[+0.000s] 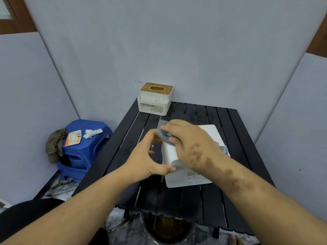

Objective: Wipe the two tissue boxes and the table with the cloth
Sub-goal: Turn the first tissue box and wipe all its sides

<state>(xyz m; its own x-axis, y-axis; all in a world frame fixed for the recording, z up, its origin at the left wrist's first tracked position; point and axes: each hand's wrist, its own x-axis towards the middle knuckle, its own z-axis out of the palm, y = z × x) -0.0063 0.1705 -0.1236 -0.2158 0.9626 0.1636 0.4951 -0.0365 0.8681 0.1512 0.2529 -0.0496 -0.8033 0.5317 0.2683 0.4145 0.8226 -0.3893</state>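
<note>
Cloth (163, 132) under right hand (191, 144), on tissue box (187, 179)

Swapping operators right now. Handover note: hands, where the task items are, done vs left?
Right hand: grips the grey cloth, rubbing the near tissue box.
Left hand: fingers steady that box's left side.
Near box lies mid-table, lid off. Far tissue box, wooden lid on, stands at the table's far left corner, untouched.
Done: cannot tell how much is wiped.
Left: finish the near box, then the far box and the table.
</note>
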